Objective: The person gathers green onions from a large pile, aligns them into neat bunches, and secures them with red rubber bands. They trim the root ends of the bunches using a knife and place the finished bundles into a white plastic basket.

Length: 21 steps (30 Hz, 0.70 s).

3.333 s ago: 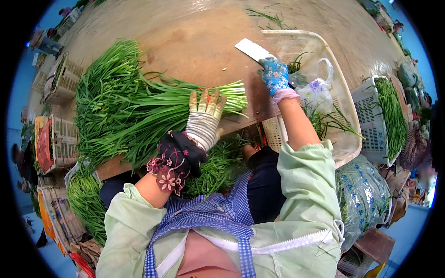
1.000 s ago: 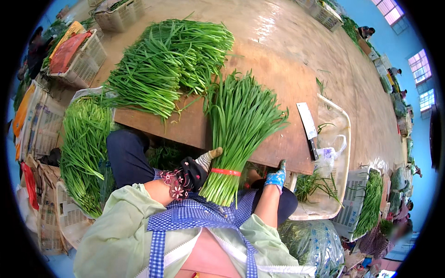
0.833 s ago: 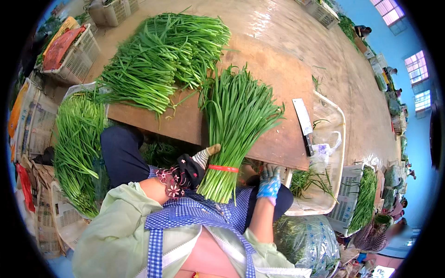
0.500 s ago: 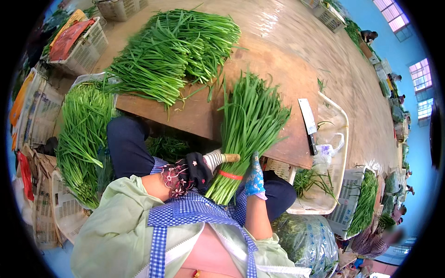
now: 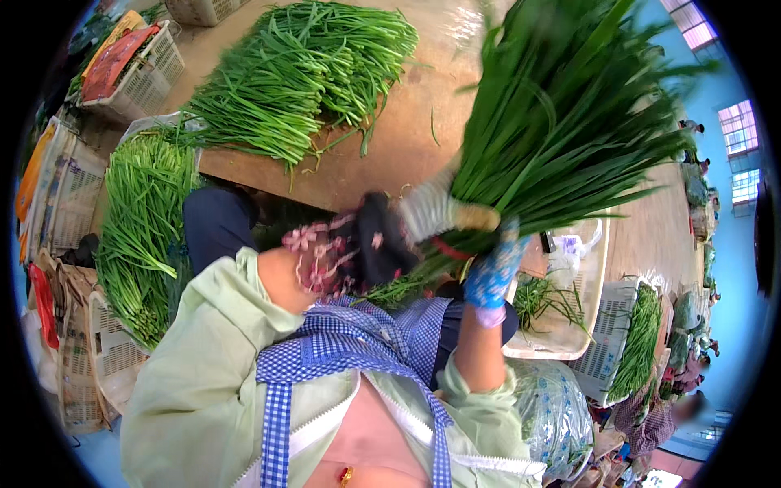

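Observation:
A large bunch of garlic chives (image 5: 561, 122) is lifted and tilted, its leaf tips fanned toward the upper right. A red band (image 5: 449, 249) circles its stem end. My left hand (image 5: 443, 213), in a striped glove with tan fingertips, is closed round the bunch just above the band. My right hand (image 5: 493, 272), in a blue patterned glove, grips it from the other side. The stem ends point down toward my lap, partly hidden behind my left wrist. On the wooden board (image 5: 382, 175) lies a big pile of loose chives (image 5: 301, 81).
At my left stands a basket heaped with chives (image 5: 146, 236). A white plastic tray (image 5: 561, 346) with scraps and a plastic bag (image 5: 576, 250) sits at my right. Only the knife's black handle (image 5: 547, 241) shows. Further right are a crate of chives (image 5: 634, 342) and a wrapped bundle (image 5: 553, 415).
Both hands have raised the banded bunch off my lap and swung its leaves up to the right, toward me. It now covers the knife blade and the board's right side.

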Available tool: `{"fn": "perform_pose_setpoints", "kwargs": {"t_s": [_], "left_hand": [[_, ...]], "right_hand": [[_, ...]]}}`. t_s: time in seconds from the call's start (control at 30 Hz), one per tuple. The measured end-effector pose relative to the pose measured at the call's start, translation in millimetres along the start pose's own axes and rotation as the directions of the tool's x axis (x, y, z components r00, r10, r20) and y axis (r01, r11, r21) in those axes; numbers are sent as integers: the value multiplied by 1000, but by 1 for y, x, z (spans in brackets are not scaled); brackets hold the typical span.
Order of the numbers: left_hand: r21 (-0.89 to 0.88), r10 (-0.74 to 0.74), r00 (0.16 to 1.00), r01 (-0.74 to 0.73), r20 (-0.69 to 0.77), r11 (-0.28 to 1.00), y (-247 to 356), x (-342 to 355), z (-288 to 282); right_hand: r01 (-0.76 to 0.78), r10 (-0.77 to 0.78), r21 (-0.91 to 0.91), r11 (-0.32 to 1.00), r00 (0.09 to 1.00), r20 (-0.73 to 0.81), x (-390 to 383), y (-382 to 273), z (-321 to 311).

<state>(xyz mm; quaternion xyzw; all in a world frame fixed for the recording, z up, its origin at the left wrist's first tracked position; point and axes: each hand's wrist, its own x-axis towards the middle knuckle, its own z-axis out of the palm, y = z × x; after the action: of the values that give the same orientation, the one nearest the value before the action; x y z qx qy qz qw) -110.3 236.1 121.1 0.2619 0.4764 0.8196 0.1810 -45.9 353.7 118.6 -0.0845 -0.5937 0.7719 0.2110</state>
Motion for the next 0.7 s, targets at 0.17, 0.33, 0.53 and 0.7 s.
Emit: {"fn": "perform_pose_setpoints", "kwargs": {"t_s": [0.17, 0.33, 0.53, 0.7], "left_hand": [[107, 168, 981, -178, 99, 978, 18, 61, -15], [141, 157, 975, -179, 155, 974, 5, 78, -37], [231, 202, 979, -200, 17, 952, -10, 46, -40], [234, 290, 935, -241, -204, 942, 3, 3, -38]], "right_hand": [[196, -197, 22, 980, 977, 76, 80, -1, -19], [208, -196, -115, 971, 975, 109, 124, 37, -47], [235, -176, -375, 897, 967, 185, 131, 67, -36], [292, -131, -461, 838, 928, 349, 95, 51, 11]]}}
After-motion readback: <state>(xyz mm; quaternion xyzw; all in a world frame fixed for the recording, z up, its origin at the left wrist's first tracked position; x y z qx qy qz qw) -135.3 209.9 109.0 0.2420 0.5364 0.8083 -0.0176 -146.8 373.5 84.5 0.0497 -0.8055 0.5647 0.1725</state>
